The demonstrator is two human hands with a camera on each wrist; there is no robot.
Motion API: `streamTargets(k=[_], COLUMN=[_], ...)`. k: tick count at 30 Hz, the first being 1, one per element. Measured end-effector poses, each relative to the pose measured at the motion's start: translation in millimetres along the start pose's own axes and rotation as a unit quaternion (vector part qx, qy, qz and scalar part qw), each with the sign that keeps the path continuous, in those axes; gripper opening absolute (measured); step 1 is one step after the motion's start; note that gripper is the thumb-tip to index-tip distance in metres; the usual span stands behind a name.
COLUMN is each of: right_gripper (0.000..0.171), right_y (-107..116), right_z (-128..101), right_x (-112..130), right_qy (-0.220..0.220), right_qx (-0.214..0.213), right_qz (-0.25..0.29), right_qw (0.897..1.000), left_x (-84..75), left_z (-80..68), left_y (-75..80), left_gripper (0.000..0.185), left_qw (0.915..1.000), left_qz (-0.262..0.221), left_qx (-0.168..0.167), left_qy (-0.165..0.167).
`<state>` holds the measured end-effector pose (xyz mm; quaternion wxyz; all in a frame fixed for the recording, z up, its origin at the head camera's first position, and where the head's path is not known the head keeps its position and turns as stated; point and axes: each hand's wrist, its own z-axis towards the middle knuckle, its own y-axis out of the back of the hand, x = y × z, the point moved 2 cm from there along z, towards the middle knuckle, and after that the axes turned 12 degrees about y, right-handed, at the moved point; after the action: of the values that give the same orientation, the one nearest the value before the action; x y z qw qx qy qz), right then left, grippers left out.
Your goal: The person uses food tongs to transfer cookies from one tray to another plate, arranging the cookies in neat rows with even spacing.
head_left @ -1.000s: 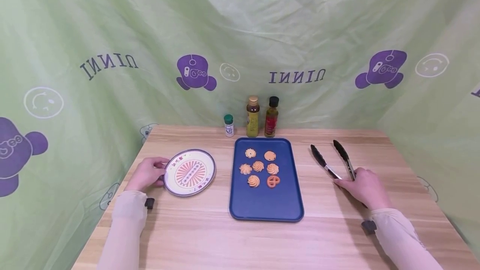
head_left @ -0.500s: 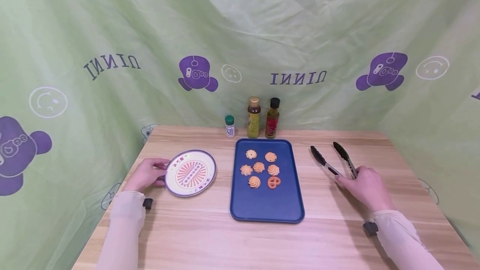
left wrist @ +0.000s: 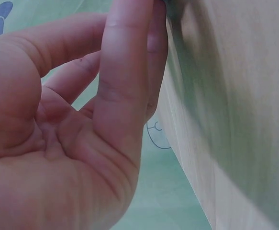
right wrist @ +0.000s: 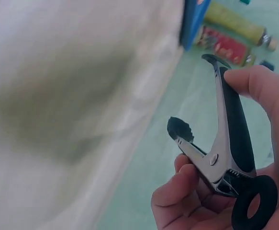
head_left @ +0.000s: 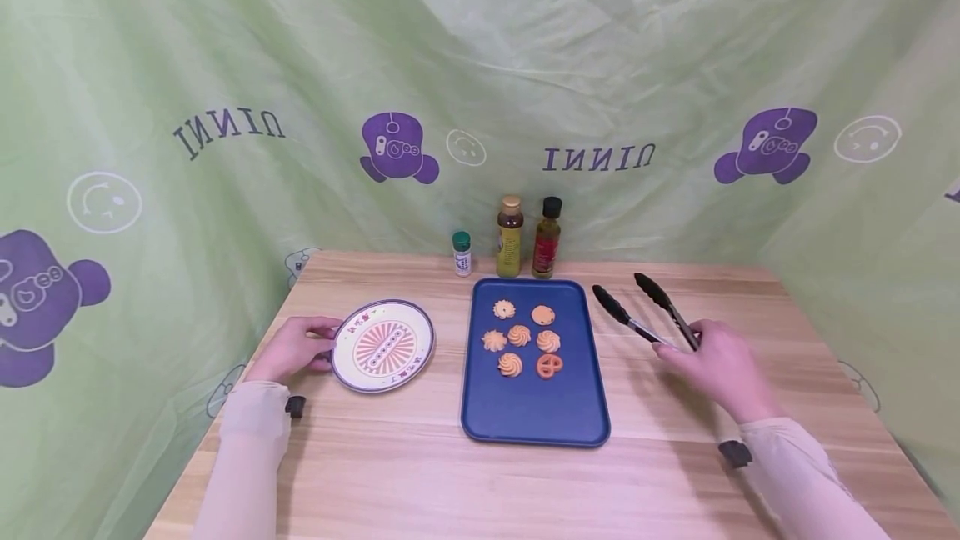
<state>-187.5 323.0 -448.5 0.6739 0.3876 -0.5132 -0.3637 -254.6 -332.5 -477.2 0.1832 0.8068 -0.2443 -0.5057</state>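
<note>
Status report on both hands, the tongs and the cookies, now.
Left hand touching plate. Right hand gripping tongs, jaws apart. Cookies on blue tray; no obstruction seen between tongs and tray.

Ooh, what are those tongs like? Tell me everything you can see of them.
The tongs look like silvery metal, with a black grip along one arm, dark tips, one with a visibly scalloped edge, and a black ring at the hinge end. Their arms spread in a V, tips pointing away from the person. The right hand holds them, thumb on the black grip. They are right of the blue tray and seem raised above the table.
</note>
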Motion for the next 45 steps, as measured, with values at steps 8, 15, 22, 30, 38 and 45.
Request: streamTargets(k=[8,15,22,30,38,45], right_gripper=[0.071,0.068,0.067,0.068,0.064,0.059], right_y=[-1,-9,-21,-30,-37,-40], right_z=[15,29,43,61,72,76], right_x=[38,63,81,102,118,126], right_qy=[0.047,0.084,0.105,0.113,0.129,0.131], right_qx=[-0.008,-0.004,0.015,0.06,0.071,0.085], right_qz=[-0.002,-0.004,-0.008,-0.004,-0.018,-0.027], right_qw=[0.999,0.996,0.994,0.992,0.989,0.987], left_x=[1.2,2.6,2.2,-0.3,-2.3,-3.4], left_z=[-2.1,-0.6,-2.6,-5.6,-5.2,-4.0], left_y=[0.6,1.7,0.9,0.9,0.4,0.0], left_gripper=[0.052,0.051,0.049,0.048,0.048,0.049], left_qw=[1.0,1.0,0.9999,0.9999,1.0,0.9999], left_qz=[0.003,0.005,0.009,0.013,0.008,0.012], left_qx=[-0.002,-0.001,-0.004,-0.004,-0.002,-0.005], left_qy=[0.004,-0.001,-0.003,-0.005,-0.005,0.0])
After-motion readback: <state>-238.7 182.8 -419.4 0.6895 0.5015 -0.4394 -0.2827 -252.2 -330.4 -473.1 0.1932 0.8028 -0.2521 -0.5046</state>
